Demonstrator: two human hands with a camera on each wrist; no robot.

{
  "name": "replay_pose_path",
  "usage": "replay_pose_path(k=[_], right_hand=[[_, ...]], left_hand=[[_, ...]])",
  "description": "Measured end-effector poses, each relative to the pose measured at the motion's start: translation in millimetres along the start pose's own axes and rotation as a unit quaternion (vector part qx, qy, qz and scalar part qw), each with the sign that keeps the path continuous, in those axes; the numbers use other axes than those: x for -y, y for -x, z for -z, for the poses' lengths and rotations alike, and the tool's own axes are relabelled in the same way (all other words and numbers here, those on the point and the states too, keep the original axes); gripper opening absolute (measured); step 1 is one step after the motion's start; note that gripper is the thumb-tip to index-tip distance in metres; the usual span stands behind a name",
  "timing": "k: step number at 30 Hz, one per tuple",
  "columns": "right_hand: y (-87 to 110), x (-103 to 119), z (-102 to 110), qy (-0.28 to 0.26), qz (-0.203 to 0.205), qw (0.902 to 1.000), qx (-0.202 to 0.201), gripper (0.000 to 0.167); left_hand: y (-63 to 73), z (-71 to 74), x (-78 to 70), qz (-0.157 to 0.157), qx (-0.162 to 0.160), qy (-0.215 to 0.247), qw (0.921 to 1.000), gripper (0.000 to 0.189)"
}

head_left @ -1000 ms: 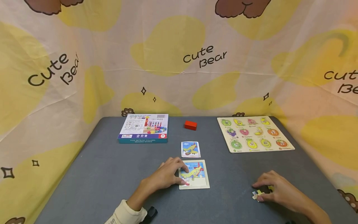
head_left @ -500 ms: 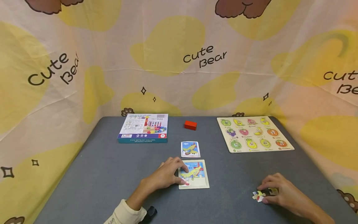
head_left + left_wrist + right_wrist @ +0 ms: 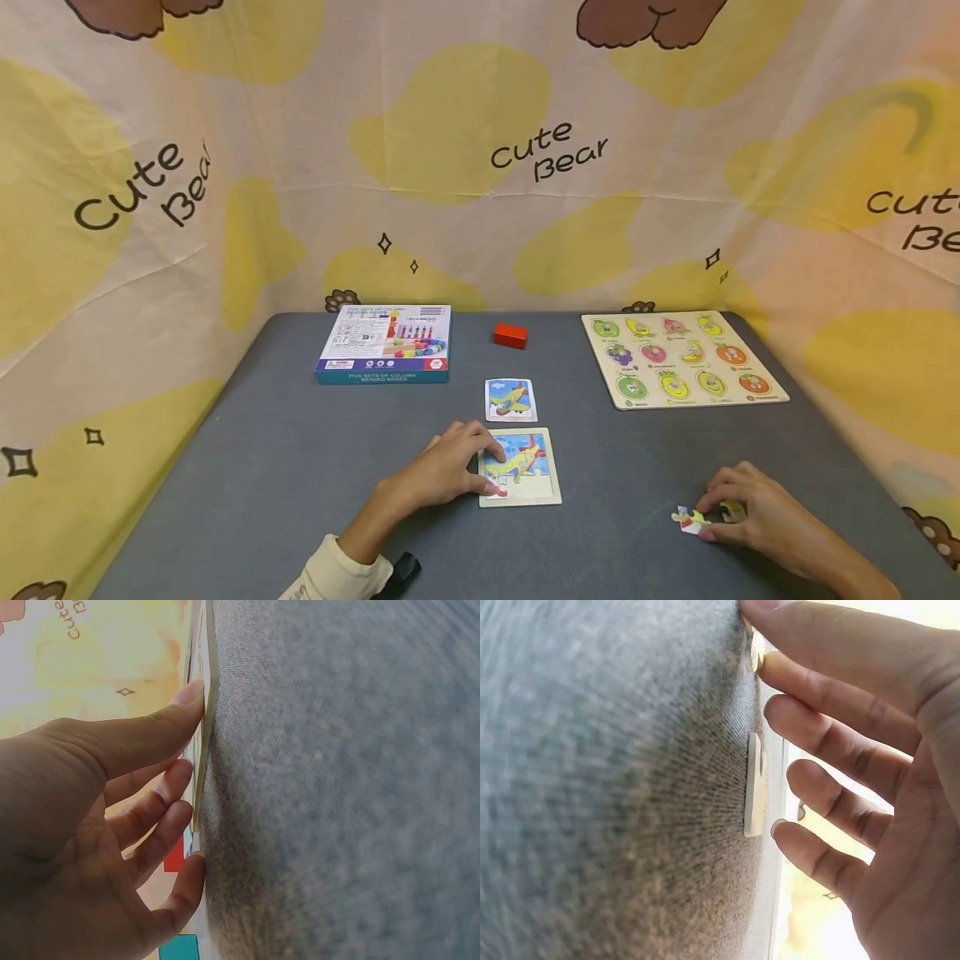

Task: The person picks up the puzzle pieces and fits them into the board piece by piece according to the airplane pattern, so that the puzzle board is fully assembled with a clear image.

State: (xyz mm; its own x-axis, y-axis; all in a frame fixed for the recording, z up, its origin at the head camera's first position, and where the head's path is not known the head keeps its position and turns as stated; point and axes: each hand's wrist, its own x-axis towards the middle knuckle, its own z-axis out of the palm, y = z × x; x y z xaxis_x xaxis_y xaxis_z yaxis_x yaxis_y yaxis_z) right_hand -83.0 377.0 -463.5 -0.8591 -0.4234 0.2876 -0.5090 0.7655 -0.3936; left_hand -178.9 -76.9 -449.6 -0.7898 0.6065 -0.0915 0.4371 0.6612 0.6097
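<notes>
My left hand (image 3: 450, 471) rests on the left side of a wooden jigsaw tray (image 3: 554, 492) with an airplane picture. Its thumb and fingertips press on the tray's face; part of the tray's lower strip is bare wood. Over at the right, my right hand (image 3: 757, 512) pinches a small yellow, white and red jigsaw piece (image 3: 688, 521) between thumb and index finger, low over the table. Beneath its other fingers, a second jigsaw piece (image 3: 755, 787) lies flat on the table, partly hidden by the hand in the head view.
Just behind the tray lies an airplane picture card (image 3: 512, 401). Farther back are a flat toy box (image 3: 386, 346) on the left, a red block (image 3: 511, 336) in the middle and a fruit puzzle board (image 3: 686, 360) on the right. A printed cloth surrounds the grey table (image 3: 315, 450).
My right hand has shifted a little to the right, and the pinched jigsaw piece has turned slightly, showing more beyond the fingertips. The left hand and the tray have stayed in place.
</notes>
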Motion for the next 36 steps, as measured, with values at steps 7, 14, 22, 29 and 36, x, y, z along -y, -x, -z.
replay_pose_path(k=[7,14,22,29,36], right_hand=[[-3.8,3,-3,0.009,-0.002,0.9999,-0.014,0.028],[-10.9,6,-6,0.015,0.030,0.9988,-0.035,0.028],[-29.9,21,-6,0.025,0.031,0.9985,-0.037,0.029],[-54.5,34,-11,0.020,0.038,0.9991,-0.004,0.022],[-78.6,50,-17,0.013,0.058,0.9980,0.020,0.018]], left_hand=[[0.5,0.9,-1.2,0.006,0.007,0.002,1.0000,0.032],[0.9,1.4,-2.1,0.010,0.012,0.007,0.9999,0.032],[2.7,1.9,-2.4,0.006,0.006,0.008,0.9999,0.033],[2.6,1.4,-0.8,0.005,0.007,0.011,0.9999,0.033],[2.6,1.2,0.2,0.000,0.004,0.015,0.9999,0.033]])
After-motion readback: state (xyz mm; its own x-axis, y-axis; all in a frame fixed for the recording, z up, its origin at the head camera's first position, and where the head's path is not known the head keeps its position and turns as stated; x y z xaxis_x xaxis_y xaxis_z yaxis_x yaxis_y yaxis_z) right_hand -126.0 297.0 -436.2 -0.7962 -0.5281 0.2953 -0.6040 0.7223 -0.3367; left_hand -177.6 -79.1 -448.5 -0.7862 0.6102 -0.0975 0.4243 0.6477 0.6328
